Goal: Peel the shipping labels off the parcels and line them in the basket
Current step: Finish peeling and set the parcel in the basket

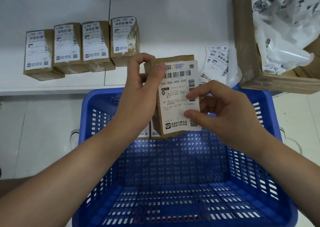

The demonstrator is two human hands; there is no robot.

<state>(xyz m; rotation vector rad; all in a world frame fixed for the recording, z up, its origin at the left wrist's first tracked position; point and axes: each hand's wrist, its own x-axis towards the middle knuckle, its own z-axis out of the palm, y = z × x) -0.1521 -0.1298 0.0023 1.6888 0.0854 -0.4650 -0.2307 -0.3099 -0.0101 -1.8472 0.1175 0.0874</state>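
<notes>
Left hand (140, 88) grips one parcel (154, 67) above the blue basket (173, 183); right hand (223, 109) fingers pinch its shipping label (178, 97). Four labelled parcels (81, 47) line the far worktop (173, 28); two lie in the basket.

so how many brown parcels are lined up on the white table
4, side by side in a row at the back left. A fifth is held over the blue basket; more parcels sit partly hidden behind it.
</notes>
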